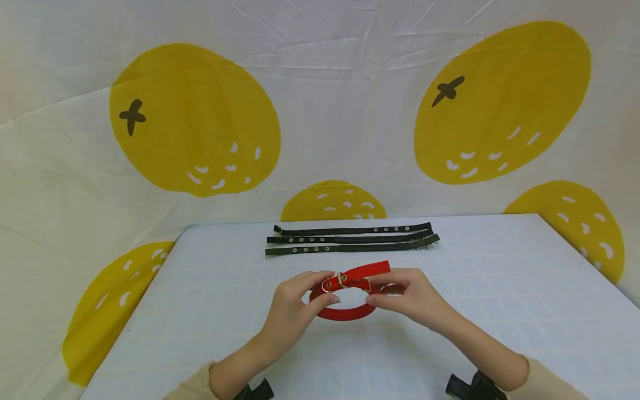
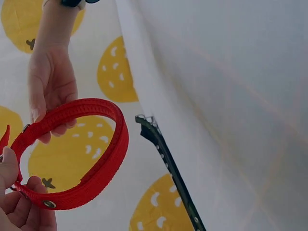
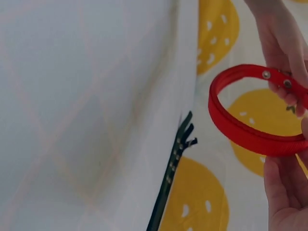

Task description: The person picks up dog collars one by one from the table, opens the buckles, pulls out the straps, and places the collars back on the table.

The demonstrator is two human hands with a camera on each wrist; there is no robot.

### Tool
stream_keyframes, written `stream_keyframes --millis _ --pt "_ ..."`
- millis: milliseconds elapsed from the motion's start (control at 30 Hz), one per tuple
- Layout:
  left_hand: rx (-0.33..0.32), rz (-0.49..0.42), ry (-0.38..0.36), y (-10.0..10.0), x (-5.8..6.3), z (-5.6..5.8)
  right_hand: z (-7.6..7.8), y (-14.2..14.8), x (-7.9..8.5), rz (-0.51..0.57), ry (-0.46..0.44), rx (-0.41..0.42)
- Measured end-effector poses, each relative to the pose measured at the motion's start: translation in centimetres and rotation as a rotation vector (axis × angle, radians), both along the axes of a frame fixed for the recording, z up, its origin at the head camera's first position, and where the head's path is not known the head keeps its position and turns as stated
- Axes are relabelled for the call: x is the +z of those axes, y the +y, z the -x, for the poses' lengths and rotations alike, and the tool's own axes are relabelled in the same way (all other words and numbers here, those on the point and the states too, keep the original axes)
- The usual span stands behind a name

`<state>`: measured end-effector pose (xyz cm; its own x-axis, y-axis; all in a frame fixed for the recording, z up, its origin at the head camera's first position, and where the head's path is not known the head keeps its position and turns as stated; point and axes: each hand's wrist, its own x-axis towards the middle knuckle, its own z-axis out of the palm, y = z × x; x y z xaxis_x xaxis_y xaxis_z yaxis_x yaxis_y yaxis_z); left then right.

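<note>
A red collar point(image 1: 345, 315) with metal eyelets and a buckle is held up above the table, closed into a loop. Its loose strap end point(image 1: 372, 269) points up and to the right. My left hand point(image 1: 297, 303) pinches the loop's left side beside the buckle. On the opposite side, my right hand point(image 1: 407, 294) grips it between thumb and fingers. The left wrist view shows the collar point(image 2: 120, 139) as a wide ring, with both hands on it. In the right wrist view the collar's eyelets point(image 3: 266, 75) lie near the left hand's fingers.
Three dark collars point(image 1: 350, 247) with eyelets lie side by side, stretched out behind my hands. They rest on a white table point(image 1: 200, 316) with a faint grid. Behind it hangs a pale cloth point(image 1: 340, 111) printed with large yellow fruit.
</note>
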<state>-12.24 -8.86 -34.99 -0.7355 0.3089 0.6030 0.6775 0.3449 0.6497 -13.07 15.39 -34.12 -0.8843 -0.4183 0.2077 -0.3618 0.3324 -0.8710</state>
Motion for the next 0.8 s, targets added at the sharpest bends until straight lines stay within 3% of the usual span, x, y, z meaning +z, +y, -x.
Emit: stream_keyframes --millis 200,600,800 --pt "0.030 0.016 -0.009 -0.30 -0.28 0.04 -0.16 0.27 0.07 0.020 -0.027 0.002" --pt "0.021 0.011 0.018 -0.58 -0.44 0.18 -0.25 0.42 0.23 0.030 -0.034 -0.025" --pt "0.016 -0.009 -0.015 -0.86 -0.60 0.17 -0.06 0.46 0.16 0.034 -0.057 -0.049"
